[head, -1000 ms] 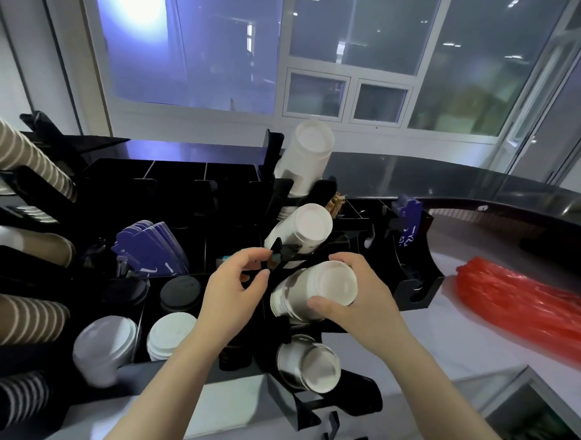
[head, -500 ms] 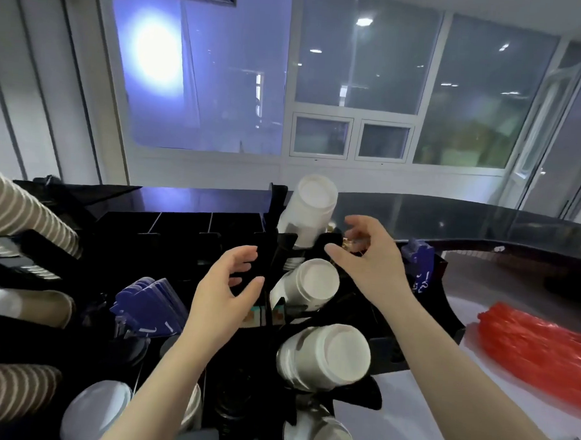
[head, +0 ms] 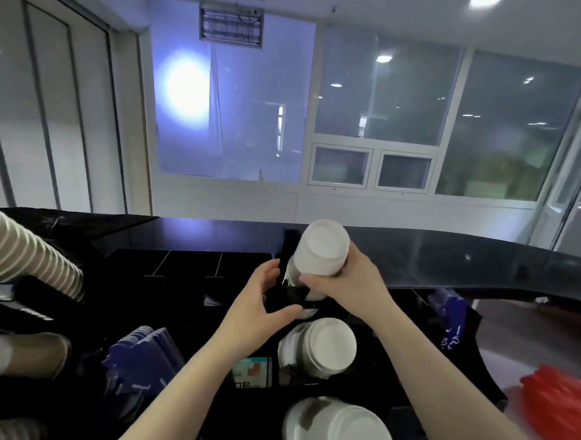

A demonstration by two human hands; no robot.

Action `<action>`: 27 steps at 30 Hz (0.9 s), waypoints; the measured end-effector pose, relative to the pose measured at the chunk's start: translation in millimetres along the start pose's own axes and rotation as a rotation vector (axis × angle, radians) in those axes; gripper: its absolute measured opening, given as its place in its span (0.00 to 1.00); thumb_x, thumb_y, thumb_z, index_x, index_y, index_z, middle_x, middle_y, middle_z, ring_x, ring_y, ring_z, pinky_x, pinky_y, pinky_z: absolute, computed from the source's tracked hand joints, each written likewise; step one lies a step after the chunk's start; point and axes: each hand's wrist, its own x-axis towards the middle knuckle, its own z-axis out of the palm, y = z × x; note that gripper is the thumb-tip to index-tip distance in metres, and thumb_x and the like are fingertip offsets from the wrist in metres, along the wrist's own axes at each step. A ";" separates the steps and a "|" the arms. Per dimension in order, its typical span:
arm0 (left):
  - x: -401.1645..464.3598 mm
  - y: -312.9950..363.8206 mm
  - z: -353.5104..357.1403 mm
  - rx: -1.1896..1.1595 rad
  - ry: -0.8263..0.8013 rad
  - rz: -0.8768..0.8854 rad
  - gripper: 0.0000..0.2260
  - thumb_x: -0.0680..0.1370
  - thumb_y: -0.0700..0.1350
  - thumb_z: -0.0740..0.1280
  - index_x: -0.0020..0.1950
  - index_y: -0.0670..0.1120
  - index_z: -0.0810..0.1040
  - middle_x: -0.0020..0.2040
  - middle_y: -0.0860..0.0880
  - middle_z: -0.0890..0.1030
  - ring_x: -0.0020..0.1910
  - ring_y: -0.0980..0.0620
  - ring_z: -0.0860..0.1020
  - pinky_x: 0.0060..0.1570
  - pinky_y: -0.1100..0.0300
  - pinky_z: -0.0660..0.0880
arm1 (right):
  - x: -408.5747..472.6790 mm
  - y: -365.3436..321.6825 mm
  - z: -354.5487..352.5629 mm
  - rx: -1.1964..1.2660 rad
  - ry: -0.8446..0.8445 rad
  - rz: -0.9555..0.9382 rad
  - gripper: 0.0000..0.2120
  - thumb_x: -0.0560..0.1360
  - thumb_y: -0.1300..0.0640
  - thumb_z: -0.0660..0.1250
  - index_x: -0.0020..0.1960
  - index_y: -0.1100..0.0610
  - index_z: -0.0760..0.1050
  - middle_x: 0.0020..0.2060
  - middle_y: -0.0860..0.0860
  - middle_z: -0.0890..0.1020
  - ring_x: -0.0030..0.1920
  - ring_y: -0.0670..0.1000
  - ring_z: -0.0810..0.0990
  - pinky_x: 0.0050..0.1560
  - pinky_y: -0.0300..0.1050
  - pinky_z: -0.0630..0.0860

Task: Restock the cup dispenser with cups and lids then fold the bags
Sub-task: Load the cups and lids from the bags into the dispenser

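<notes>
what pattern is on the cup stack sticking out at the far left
Beige with white stripes, on the striped cup stack, seen in the head view.

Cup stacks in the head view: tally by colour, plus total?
White stacks: 3 — top stack gripped by the right hand, middle stack, bottom stack.
Striped stacks: 2 — upper left, bottom left corner.
Plain brown stacks: 1 — left edge.
Total: 6, counting only what shows in frame.
</notes>
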 end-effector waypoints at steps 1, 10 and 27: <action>0.1 -1.5 3.1 -0.016 0.005 -0.012 0.38 0.67 0.53 0.75 0.73 0.57 0.61 0.68 0.59 0.69 0.65 0.69 0.67 0.56 0.75 0.64 | -1.7 0.8 0.6 0.028 0.007 0.002 0.41 0.53 0.38 0.77 0.64 0.44 0.70 0.54 0.40 0.80 0.55 0.43 0.78 0.56 0.45 0.76; 9.1 -7.6 18.9 -0.039 0.032 0.032 0.35 0.70 0.41 0.76 0.73 0.49 0.64 0.66 0.56 0.74 0.64 0.61 0.72 0.66 0.55 0.71 | -9.3 8.9 1.4 0.287 0.095 -0.179 0.27 0.58 0.44 0.78 0.53 0.31 0.72 0.51 0.36 0.81 0.53 0.39 0.79 0.46 0.32 0.76; 15.9 -6.2 23.6 0.021 0.085 -0.018 0.32 0.68 0.45 0.77 0.69 0.53 0.69 0.59 0.58 0.78 0.56 0.67 0.75 0.56 0.67 0.74 | -17.9 5.6 8.0 0.372 0.165 -0.175 0.27 0.57 0.43 0.77 0.53 0.34 0.73 0.51 0.35 0.80 0.54 0.38 0.78 0.46 0.31 0.75</action>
